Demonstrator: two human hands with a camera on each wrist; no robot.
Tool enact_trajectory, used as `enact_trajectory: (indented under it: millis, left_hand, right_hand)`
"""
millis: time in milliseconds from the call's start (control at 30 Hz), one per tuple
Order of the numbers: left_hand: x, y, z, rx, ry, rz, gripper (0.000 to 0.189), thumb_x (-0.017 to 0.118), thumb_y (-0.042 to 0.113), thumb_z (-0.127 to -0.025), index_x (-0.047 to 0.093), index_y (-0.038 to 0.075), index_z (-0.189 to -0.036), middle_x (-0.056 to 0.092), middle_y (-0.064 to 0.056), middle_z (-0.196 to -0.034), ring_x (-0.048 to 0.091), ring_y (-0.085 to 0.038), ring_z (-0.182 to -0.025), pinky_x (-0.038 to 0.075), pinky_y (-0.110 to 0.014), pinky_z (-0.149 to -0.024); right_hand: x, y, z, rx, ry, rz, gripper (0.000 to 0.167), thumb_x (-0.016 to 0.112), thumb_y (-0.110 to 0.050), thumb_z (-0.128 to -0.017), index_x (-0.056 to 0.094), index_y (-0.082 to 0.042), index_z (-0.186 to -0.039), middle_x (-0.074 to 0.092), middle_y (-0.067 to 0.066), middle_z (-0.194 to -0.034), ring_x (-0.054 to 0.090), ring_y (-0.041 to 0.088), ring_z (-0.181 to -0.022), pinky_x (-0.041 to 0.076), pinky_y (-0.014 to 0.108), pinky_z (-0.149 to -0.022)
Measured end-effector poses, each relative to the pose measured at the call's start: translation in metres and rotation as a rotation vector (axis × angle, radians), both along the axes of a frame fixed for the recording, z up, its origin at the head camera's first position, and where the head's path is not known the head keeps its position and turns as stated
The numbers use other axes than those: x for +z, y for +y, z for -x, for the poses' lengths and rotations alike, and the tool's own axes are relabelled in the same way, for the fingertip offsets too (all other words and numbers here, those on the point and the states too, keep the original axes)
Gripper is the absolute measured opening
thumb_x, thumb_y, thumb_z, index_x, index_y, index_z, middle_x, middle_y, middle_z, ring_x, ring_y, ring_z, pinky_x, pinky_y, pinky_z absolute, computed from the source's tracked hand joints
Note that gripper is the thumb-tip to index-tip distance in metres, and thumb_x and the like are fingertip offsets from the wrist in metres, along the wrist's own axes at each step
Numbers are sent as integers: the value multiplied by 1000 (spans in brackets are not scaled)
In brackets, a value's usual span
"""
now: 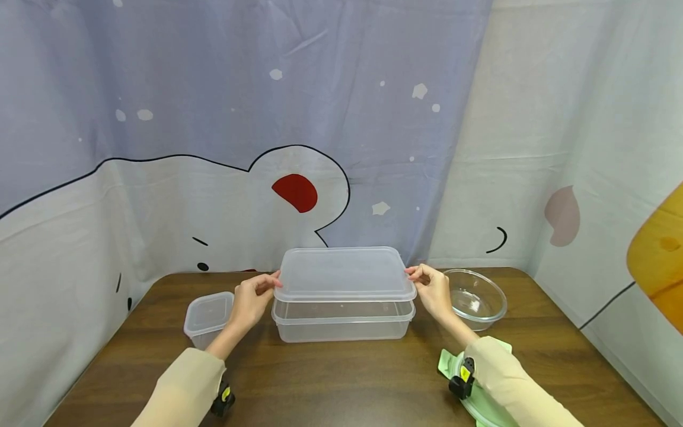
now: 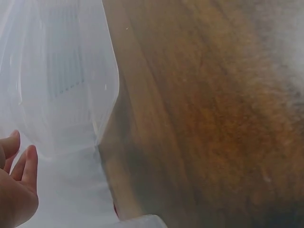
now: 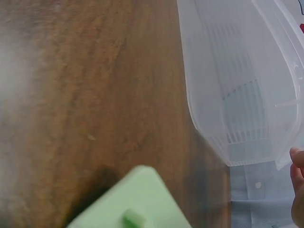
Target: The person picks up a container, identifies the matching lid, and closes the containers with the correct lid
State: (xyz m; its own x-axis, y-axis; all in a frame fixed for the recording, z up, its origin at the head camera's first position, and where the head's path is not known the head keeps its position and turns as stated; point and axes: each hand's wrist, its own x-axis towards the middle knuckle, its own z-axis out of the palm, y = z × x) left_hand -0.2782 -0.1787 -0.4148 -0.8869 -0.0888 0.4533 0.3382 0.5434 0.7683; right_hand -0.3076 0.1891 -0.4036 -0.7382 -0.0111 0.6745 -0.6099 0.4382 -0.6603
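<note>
A frosted rectangular lid (image 1: 344, 274) is held over a clear plastic food container (image 1: 344, 329) in the middle of the table. A gap shows between lid and container at the front. My left hand (image 1: 251, 298) pinches the lid's left edge with thumb and fingers. On the opposite side, my right hand (image 1: 431, 290) pinches the lid's right edge. The left wrist view shows the left fingertips (image 2: 31, 154) close to the translucent plastic; in the right wrist view the right hand (image 3: 298, 185) appears at the edge of the frame, beside the container's corner.
A small lidded plastic container (image 1: 207, 314) stands left, beside the left forearm. Behind the right wrist is a round glass bowl (image 1: 480, 299). A green-rimmed lid (image 1: 482, 400) lies under the right forearm. The wooden table (image 1: 341, 385) backs onto a printed curtain (image 1: 373, 148).
</note>
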Motion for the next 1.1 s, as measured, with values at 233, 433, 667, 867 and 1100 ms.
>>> enact_trajectory:
  millis: [233, 433, 667, 867, 1100]
  left_hand:
    - [-4, -2, -5, -17, 6, -22, 14, 65, -8, -83, 72, 3, -84, 68, -13, -115, 69, -29, -102, 52, -13, -79]
    - [-6, -4, -12, -50, -7, -59, 14, 63, -9, -85, 71, 2, -85, 67, -13, -118, 68, -30, -104, 50, -9, -75]
    - [-7, -7, -19, -57, -33, -67, 16, 63, -9, -85, 72, 4, -85, 67, -11, -119, 67, -29, -106, 49, -9, -74]
    - [-5, -7, -26, -58, -14, -65, 16, 64, -8, -85, 74, 5, -83, 68, -10, -117, 67, -28, -106, 49, -8, -71]
    - [-6, -8, -31, -54, -39, -83, 15, 63, -10, -85, 73, 1, -84, 66, -14, -119, 66, -32, -106, 48, -7, -71]
  right_hand:
    - [-5, 2, -2, 8, 17, -19, 18, 59, 25, -73, 60, 8, -68, 71, 26, -88, 70, 41, -75, 56, 18, -62]
    - [-15, 6, 2, 31, 21, 7, 20, 62, 24, -74, 61, 5, -67, 72, 24, -88, 72, 33, -75, 54, 12, -64]
    - [-10, 3, -11, 51, 54, 7, 19, 63, 24, -73, 60, 8, -64, 71, 26, -87, 69, 44, -76, 55, 13, -67]
    - [-10, 5, -13, 62, 59, 9, 18, 64, 23, -74, 61, 8, -65, 71, 25, -87, 69, 43, -78, 55, 12, -69]
    - [-9, 5, -17, 55, 63, -10, 19, 62, 24, -74, 60, 7, -66, 72, 25, -87, 70, 40, -76, 54, 11, -67]
